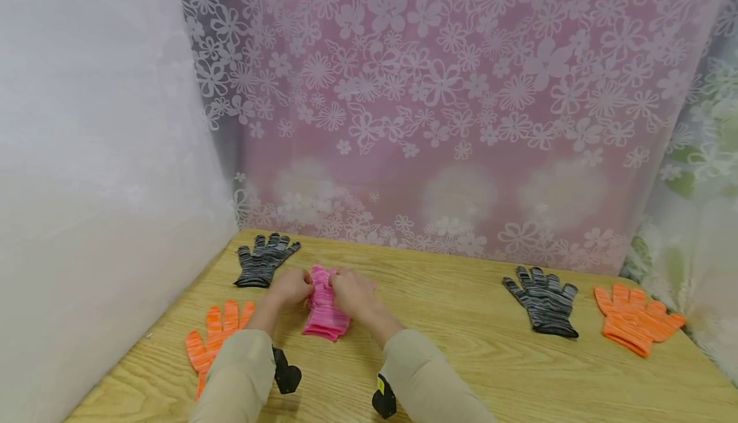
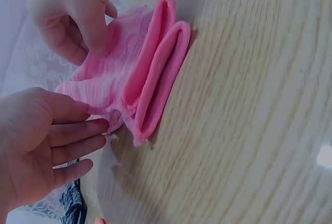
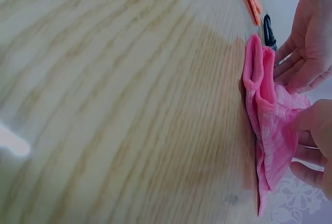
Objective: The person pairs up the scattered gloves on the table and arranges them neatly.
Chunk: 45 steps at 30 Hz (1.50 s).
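Two pink knitted gloves [image 1: 326, 317] lie one on top of the other, their cuffs towards me. In the left wrist view both cuff openings [image 2: 168, 73] show, loosely stacked. At their left edge my left hand [image 1: 293, 287] pinches the fabric between thumb and index finger, its other fingers [image 2: 78, 149] extended. My right hand [image 1: 354, 291] pinches the upper glove from the right, near the finger end. In the right wrist view the lower glove [image 3: 262, 187] reaches flat along the table beneath. Most of the gloves' fingers are hidden by my hands.
A grey-black glove [image 1: 262, 259] lies at the back left, an orange glove [image 1: 213, 333] nearer, partly under my left sleeve. Another grey-black glove [image 1: 544, 301] and an orange glove [image 1: 642, 317] lie at the right of the wooden table [image 1: 450, 333]. Floral curtains hang behind.
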Tool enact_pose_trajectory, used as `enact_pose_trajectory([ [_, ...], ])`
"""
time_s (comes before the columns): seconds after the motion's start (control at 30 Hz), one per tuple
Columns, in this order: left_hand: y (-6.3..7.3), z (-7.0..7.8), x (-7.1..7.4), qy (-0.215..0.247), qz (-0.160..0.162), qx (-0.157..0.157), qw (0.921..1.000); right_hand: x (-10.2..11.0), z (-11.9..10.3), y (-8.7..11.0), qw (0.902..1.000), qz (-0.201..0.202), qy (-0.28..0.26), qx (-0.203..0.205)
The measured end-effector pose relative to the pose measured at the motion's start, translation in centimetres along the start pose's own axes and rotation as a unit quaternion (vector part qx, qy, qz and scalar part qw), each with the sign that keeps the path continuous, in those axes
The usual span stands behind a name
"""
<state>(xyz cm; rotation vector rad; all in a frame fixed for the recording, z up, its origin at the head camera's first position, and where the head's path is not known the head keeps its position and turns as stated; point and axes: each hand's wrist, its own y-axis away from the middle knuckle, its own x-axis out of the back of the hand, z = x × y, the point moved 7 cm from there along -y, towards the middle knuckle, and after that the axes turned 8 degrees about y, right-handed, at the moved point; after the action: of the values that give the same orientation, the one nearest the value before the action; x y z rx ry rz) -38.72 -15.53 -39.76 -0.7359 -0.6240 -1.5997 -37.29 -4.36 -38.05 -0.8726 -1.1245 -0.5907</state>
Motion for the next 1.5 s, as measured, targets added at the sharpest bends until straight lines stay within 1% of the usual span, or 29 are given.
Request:
enact_pose_trajectory([
  [0.13,-0.2,0.3,0.2,-0.010,0.012,0.012,0.9998,-0.2,0.2,0.2,0.9998,-0.004,0.013,0.011],
  [0.27,-0.2,0.6,0.5,-0.037,0.023,0.029,0.9987,0.0,0.4,0.6,0.9997,-0.013,-0.003,0.021],
  [0.33,-0.2,0.7,0.5,-0.050,0.024,0.037,0.9978,0.5,0.4,0.9,0.9993,-0.009,-0.008,0.035],
  [0.43,-0.2,0.6,0.5,-0.058,0.025,0.046,0.9969,1.2,0.0,1.3,0.9974,-0.008,0.001,0.072],
  [0.5,-0.1,0.4,0.5,-0.055,0.026,0.052,0.9968,1.2,-0.4,1.6,0.9942,-0.026,-0.003,0.104],
  [0.6,-0.1,0.2,0.4,-0.053,0.031,0.052,0.9968,0.7,-1.2,2.2,0.9870,-0.070,-0.025,0.142],
  [0.67,-0.1,0.0,0.3,-0.049,0.032,0.053,0.9969,0.3,-1.8,2.6,0.9827,-0.090,-0.041,0.157],
  [0.73,-0.2,-0.2,0.3,-0.056,0.034,0.049,0.9966,-0.1,-2.3,2.8,0.9810,-0.098,-0.045,0.161],
  [0.87,-0.4,-0.5,0.1,-0.067,0.033,0.046,0.9961,-0.6,-3.1,3.0,0.9816,-0.099,-0.037,0.159],
  [0.97,-0.6,-0.7,0.1,-0.075,0.034,0.044,0.9957,-0.7,-3.6,3.2,0.9826,-0.089,-0.027,0.160],
  [1.17,-0.7,-0.8,-0.1,-0.093,0.039,0.033,0.9943,-0.2,-4.1,3.4,0.9841,-0.052,-0.003,0.170],
  [1.27,-0.8,-0.9,-0.3,-0.111,0.042,0.033,0.9923,-0.1,-4.1,3.3,0.9852,-0.030,0.006,0.169],
  [1.37,-0.9,-1.1,-0.5,-0.132,0.048,0.031,0.9896,-0.2,-3.9,3.2,0.9857,-0.020,0.006,0.167],
  [1.43,-1.1,-1.0,-0.5,-0.155,0.054,0.018,0.9863,-0.4,-3.8,3.3,0.9847,-0.024,0.008,0.173],
  [1.47,-1.1,-0.9,-0.4,-0.169,0.058,0.007,0.9839,-0.5,-3.7,3.3,0.9838,-0.028,0.007,0.177],
  [1.5,-1.2,-0.7,-0.4,-0.189,0.064,-0.010,0.9799,-0.6,-3.6,3.3,0.9826,-0.033,0.004,0.183],
])
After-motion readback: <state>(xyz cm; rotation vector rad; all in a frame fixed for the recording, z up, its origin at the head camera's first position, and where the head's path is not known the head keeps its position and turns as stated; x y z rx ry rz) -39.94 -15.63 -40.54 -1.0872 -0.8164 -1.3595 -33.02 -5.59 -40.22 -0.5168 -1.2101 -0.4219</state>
